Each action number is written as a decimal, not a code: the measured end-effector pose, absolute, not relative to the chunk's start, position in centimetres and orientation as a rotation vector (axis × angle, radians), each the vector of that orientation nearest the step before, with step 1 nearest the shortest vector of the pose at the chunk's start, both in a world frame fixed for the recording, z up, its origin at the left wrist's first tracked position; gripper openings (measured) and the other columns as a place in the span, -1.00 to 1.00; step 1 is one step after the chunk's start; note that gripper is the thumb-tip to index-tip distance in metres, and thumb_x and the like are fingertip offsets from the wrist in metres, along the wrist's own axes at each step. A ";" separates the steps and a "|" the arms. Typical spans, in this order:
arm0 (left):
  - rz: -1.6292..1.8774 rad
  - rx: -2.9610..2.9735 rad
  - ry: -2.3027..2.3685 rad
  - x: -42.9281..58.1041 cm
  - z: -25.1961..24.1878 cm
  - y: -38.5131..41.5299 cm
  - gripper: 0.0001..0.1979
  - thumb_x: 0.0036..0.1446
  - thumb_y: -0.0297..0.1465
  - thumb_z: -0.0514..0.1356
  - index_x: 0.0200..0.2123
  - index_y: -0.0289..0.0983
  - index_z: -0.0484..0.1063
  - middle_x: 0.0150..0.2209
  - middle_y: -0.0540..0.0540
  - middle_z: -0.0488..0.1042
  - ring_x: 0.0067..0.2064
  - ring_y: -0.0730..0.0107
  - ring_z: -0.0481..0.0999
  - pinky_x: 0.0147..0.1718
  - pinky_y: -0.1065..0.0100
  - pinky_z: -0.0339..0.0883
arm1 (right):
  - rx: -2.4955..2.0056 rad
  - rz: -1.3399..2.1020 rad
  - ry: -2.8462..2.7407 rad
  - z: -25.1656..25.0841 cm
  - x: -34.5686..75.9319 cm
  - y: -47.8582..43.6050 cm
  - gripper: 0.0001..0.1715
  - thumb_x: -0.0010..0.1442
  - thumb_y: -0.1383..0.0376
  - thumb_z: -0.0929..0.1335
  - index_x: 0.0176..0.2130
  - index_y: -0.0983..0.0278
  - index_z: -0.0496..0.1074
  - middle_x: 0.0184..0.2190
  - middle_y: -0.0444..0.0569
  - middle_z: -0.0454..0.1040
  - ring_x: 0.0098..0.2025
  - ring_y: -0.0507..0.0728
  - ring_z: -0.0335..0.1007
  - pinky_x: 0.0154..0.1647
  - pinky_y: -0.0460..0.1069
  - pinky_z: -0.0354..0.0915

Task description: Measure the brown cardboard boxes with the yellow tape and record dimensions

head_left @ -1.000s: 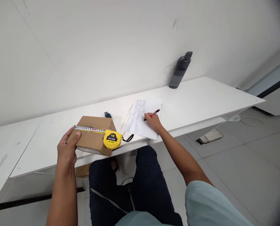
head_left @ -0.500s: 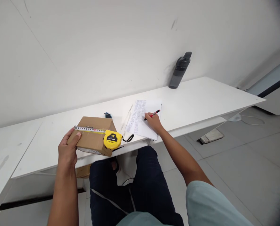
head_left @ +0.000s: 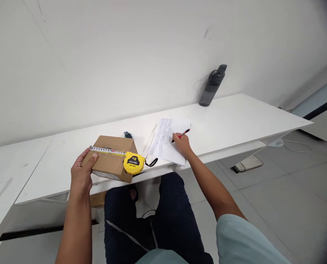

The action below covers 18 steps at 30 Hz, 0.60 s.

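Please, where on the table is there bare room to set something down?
The widest bare patch of the table lies right of the paper, from the bottle to the right end. A smaller one lies between the left hand and the seam. It is crowded between the box and paper: tape measure and strap.

Bench [head_left: 234, 117] layout: carton [head_left: 107, 165] left, notebook [head_left: 168, 152] centre, bottle [head_left: 211, 89] right rear.
Carton at the front edge, left hand [head_left: 82, 168] on its left end; tape measure [head_left: 134, 162] blade across its top, case at the right end, strap [head_left: 152, 162] extending toward the notebook. Unidentified item [head_left: 128, 135] behind carton. Right hand [head_left: 181, 143], with pen [head_left: 184, 132], at the notebook page. Bottle near the wall [head_left: 125, 55], behind and right of the notebook.
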State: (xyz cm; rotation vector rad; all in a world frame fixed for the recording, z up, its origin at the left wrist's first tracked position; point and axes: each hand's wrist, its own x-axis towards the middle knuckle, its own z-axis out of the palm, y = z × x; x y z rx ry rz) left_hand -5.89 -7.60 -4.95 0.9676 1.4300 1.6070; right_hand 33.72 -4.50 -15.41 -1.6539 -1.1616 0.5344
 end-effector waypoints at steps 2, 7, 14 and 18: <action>1.604 0.984 1.421 -6.1 -5.1 -7.7 -0.32 -0.30 -0.26 0.52 -0.01 -0.29 0.58 -0.06 -0.14 0.58 -0.15 0.35 0.53 -0.15 0.36 0.41 | -1.665 0.500 -1.209 -15.5 33.5 -4.7 -0.52 0.24 0.06 0.18 -0.57 0.22 0.35 -0.56 -0.08 0.43 -0.38 0.13 0.35 -0.26 0.00 0.22; 1.565 0.993 1.384 -6.6 -5.3 -8.3 -0.30 -0.27 -0.24 0.51 0.02 -0.31 0.56 -0.04 -0.18 0.57 -0.16 0.33 0.53 -0.17 0.35 0.40 | -1.723 0.317 -1.403 -15.5 32.8 -5.0 -0.54 0.31 0.09 0.17 -0.33 0.26 0.50 -0.30 0.08 0.54 -0.20 0.23 0.43 -0.15 0.06 0.27; 1.552 0.987 1.351 -6.8 -5.4 -8.8 -0.33 -0.24 -0.22 0.50 0.01 -0.30 0.56 -0.04 -0.19 0.58 -0.19 0.31 0.55 -0.21 0.33 0.41 | -1.898 0.056 -1.828 -13.6 30.6 -4.9 -0.21 0.20 0.42 0.27 0.38 0.27 0.14 0.32 0.39 0.18 0.18 0.46 0.36 0.03 0.33 0.34; 1.523 0.987 1.346 -6.9 -5.6 -8.9 -0.31 -0.24 -0.20 0.51 0.03 -0.29 0.55 -0.07 -0.18 0.59 -0.22 0.32 0.54 -0.25 0.34 0.40 | -1.263 0.068 -2.181 -10.6 26.5 -8.8 0.03 0.25 0.30 0.35 0.48 0.15 -0.25 0.47 0.21 -0.05 0.34 0.32 0.22 0.17 0.23 0.37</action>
